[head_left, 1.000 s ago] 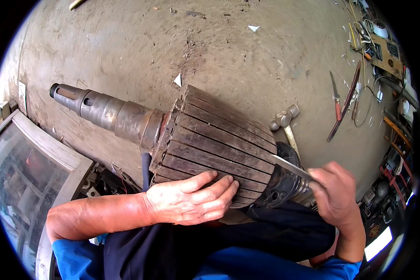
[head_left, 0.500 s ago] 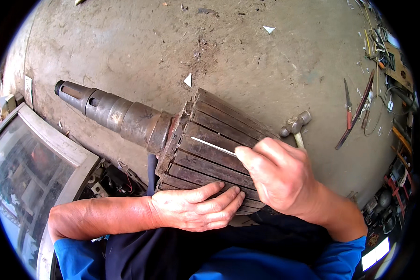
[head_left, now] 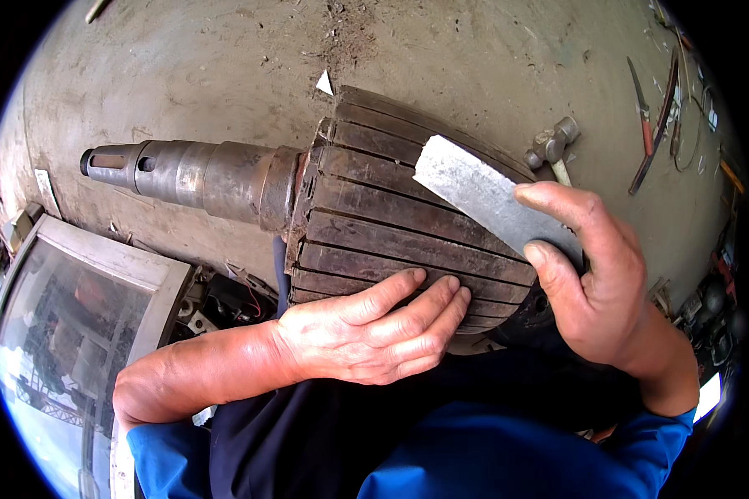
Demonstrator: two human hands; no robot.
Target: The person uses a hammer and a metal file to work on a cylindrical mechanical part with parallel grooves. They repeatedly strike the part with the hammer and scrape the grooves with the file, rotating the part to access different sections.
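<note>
A grey strip slants over a slotted brown rotor

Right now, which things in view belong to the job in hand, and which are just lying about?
In use:
Slotted cylinder with its stepped shaft, left hand resting on it
Flat grey strip, held in the right hand

Apparently just lying about:
Hammer
Red-handled blade
Small white scrap
Pale-framed glass panel
</note>
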